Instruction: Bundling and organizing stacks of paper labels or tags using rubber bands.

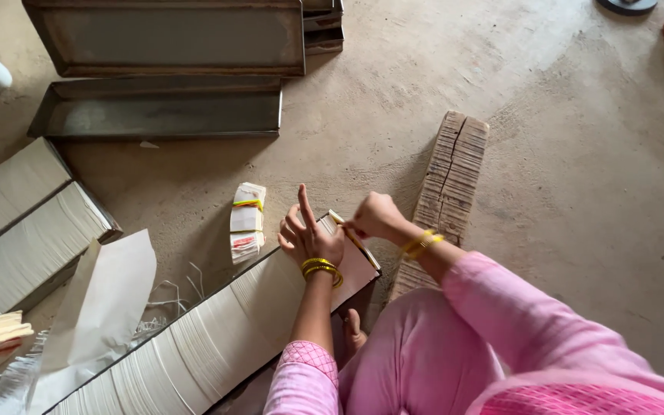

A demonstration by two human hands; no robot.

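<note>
L hand [309, 234] on tray [194, 353], R hand [374, 217] pinching

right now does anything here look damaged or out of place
Yes: the wooden plank on the floor beside the right hand is split by a long crack from its far end. A loose sheet of paper also lies curled across the long tray of stacked sheets.

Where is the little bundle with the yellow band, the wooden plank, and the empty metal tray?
banded paper bundle [247, 222]: head view, middle of the stack.
wooden plank [449, 178]: head view, its cracked upper half.
empty metal tray [164, 114]: head view, bare floor of the tray.
</note>
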